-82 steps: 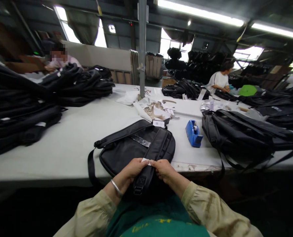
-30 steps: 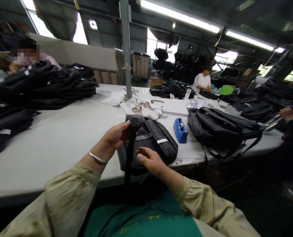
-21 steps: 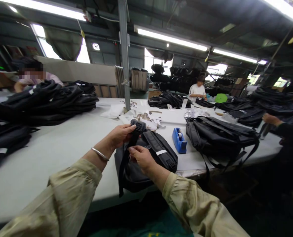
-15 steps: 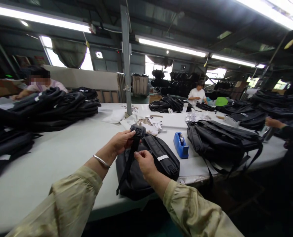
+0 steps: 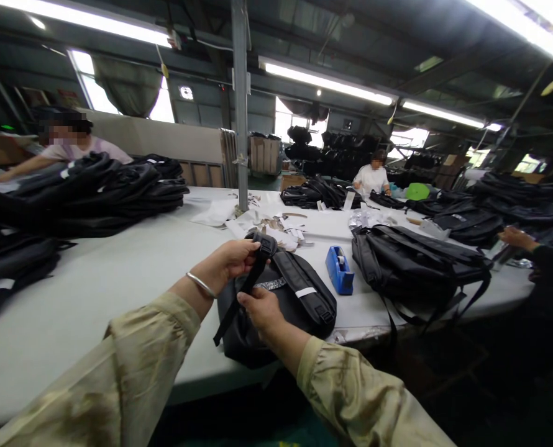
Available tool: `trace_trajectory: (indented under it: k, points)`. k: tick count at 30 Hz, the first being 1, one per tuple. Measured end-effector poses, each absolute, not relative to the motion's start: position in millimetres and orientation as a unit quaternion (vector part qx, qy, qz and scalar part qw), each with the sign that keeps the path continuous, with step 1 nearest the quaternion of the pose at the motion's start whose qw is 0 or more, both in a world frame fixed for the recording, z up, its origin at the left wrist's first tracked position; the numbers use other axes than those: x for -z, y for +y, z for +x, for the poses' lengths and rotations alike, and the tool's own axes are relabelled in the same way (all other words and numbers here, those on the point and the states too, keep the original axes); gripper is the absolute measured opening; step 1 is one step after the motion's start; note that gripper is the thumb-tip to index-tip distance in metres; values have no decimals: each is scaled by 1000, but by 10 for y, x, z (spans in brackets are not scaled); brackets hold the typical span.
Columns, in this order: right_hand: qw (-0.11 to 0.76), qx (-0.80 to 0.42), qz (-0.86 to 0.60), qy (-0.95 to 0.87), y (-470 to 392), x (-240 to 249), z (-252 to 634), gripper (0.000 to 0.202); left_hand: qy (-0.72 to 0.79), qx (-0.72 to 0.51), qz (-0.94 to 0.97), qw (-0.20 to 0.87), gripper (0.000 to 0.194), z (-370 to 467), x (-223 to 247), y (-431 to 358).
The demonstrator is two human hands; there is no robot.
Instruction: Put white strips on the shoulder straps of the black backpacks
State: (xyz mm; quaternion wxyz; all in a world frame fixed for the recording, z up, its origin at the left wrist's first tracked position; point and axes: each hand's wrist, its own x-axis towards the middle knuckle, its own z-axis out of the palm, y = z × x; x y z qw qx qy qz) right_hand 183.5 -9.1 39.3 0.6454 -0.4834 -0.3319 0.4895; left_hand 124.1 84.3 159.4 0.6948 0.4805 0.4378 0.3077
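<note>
A black backpack (image 5: 304,273) lies on the white table in front of me, with a white band around one of its shoulder straps. My left hand (image 5: 239,257) is closed on the buckle end of the other shoulder strap (image 5: 266,246), raised above the bag. A narrow webbing strap (image 5: 226,324) hangs down from that buckle. My right hand (image 5: 262,310) pinches this webbing lower down, over the bag's near part. A blue tape dispenser (image 5: 339,270) stands just right of the backpack.
Another black backpack (image 5: 416,264) lies to the right, its straps over the table edge. Black bags (image 5: 94,192) are piled at the left. Paper scraps (image 5: 281,233) lie by a metal post (image 5: 240,112). Two people work across the table; another person's hand (image 5: 516,237) is at the right.
My right hand has moved slightly left and down along the webbing. A shiny strip on the bag now shows between my hands. The person at the left has stretched an arm outward.
</note>
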Motion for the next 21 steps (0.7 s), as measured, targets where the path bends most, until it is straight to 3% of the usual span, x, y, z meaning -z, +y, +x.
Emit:
trace_trajectory:
  k: [5, 17, 21]
  points:
    - [674, -479, -480, -294, -72, -587, 1914, 17, 429, -327, 443, 716, 10, 1174, -1567, 844]
    - [698, -485, -441, -288, 15, -826, 2000, 25, 374, -376, 422, 735, 17, 1197, -1367, 793]
    - [684, -509, -442, -280, 11, -788, 2035, 15, 376, -400, 412, 727, 17, 1153, -1389, 808]
